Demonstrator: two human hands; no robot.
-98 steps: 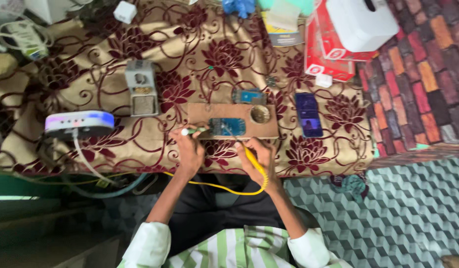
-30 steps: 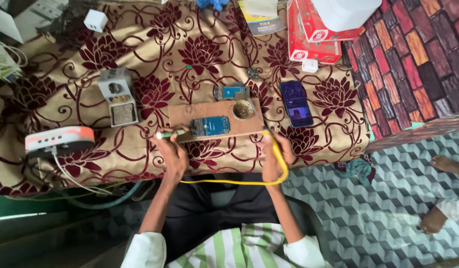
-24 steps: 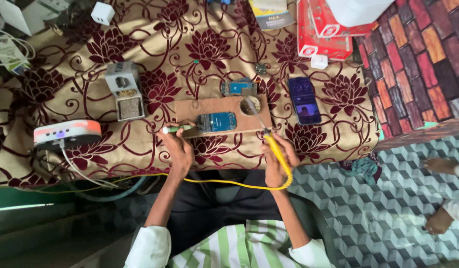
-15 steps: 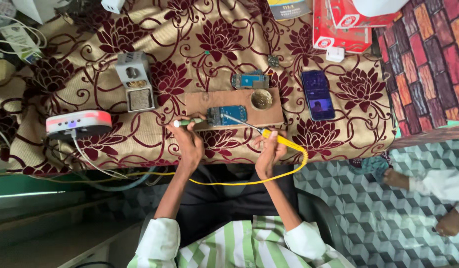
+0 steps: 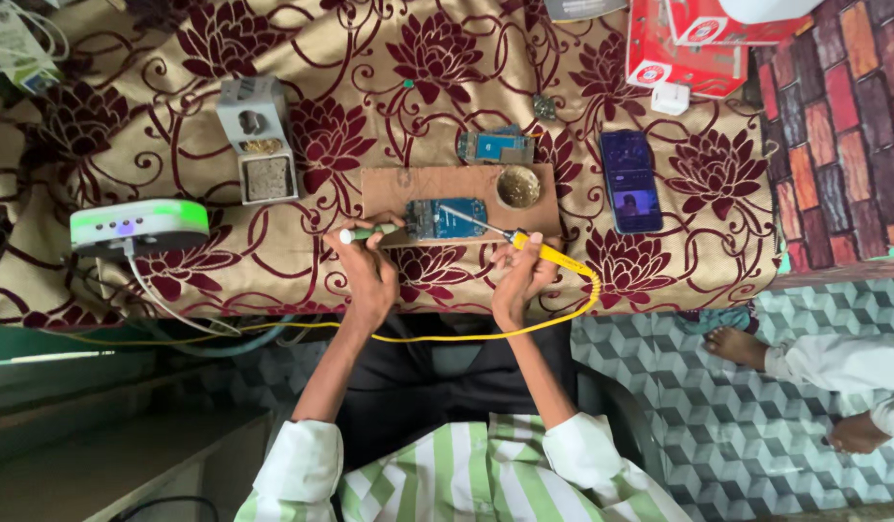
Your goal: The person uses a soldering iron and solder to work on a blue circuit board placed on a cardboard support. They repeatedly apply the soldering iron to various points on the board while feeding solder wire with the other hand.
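Observation:
A blue circuit board [image 5: 447,218] lies on a brown wooden board [image 5: 437,188] on the flowered cloth. My right hand [image 5: 524,275] grips a yellow-handled soldering iron [image 5: 539,251], its metal tip resting on the circuit board. A yellow cable [image 5: 485,332] loops from the iron below the table edge. My left hand [image 5: 366,266] holds a thin green-tipped tool [image 5: 362,233] pointing at the board's left end. A round metal tin [image 5: 517,187] sits on the wooden board's right end.
A second blue circuit board [image 5: 495,147] lies behind the wooden board. A dark phone [image 5: 630,181] is to the right, a grey soldering stand [image 5: 258,140] and a white lit device [image 5: 137,224] to the left. Red boxes [image 5: 684,43] sit at the back. Another person's feet [image 5: 805,387] show at right.
The view has shifted slightly. My right hand has brought the soldering iron's tip onto the circuit board; my left hand stays at the board's left end.

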